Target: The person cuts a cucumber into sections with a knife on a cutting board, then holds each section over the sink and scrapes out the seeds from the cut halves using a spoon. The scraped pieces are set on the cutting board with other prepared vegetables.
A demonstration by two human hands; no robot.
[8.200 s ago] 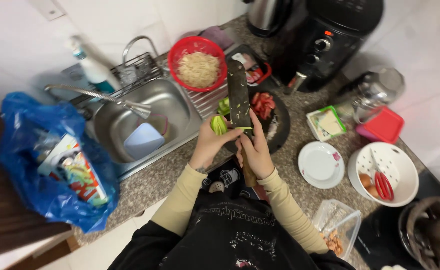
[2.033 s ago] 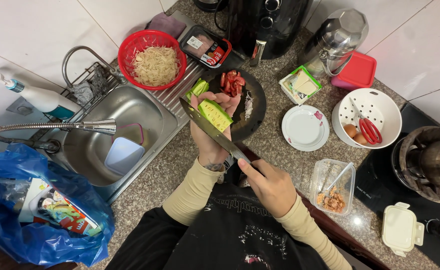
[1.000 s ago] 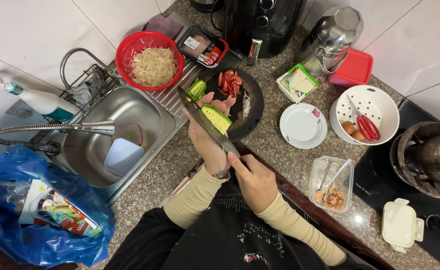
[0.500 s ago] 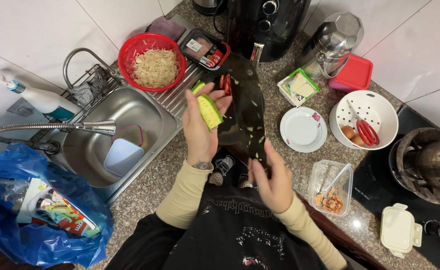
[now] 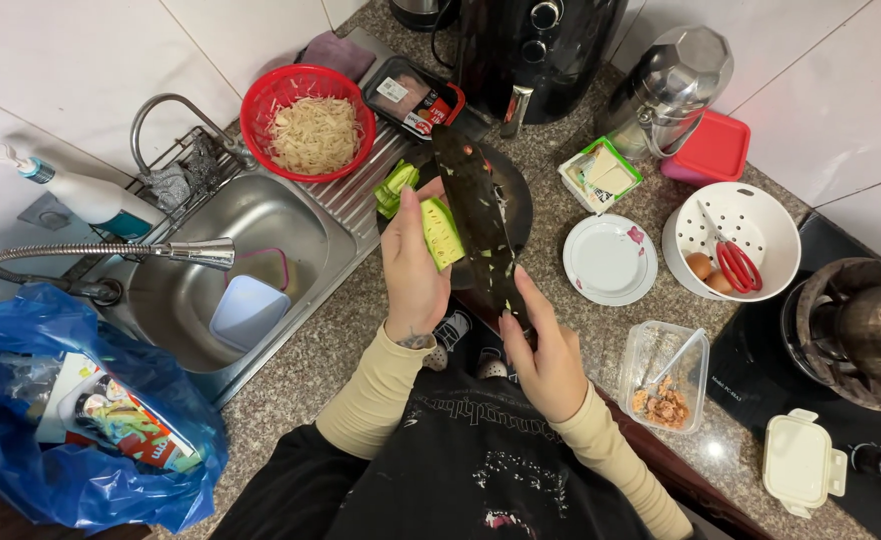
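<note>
The speckled granite worktop (image 5: 361, 345) carries everything, with a stainless steel sink (image 5: 261, 240) sunk into it on the left and a crumpled blue plastic bag (image 5: 51, 440) at the near left corner. A black countertop appliance (image 5: 541, 45) stands at the back. Beside the sink sit a round red plastic basket of pale noodles (image 5: 309, 122) and, nearer the middle, a round dark plate (image 5: 517, 195) mostly hidden by the blade. To the right are a white perforated bowl (image 5: 776, 215) holding red-handled scissors, a small white saucer (image 5: 609, 260) and a clear plastic tub (image 5: 666, 375).

Above the dark plate, the right hand (image 5: 551, 355) is wrapped around the handle of a broad dark-bladed kitchen knife (image 5: 476, 215); the blade's long axis runs up and away from that hand, flecked with green scraps. The left hand (image 5: 416, 270) pinches a pale green, yellow-fleshed wedge of vegetable (image 5: 443, 232) between thumb and fingers, holding it upright just beside the blade's left face, touching or nearly so. The wedge lies left of the knife, its length roughly parallel to the blade, and only the left hand has it. More green pieces (image 5: 396, 187) lie at the plate's left edge.
</note>
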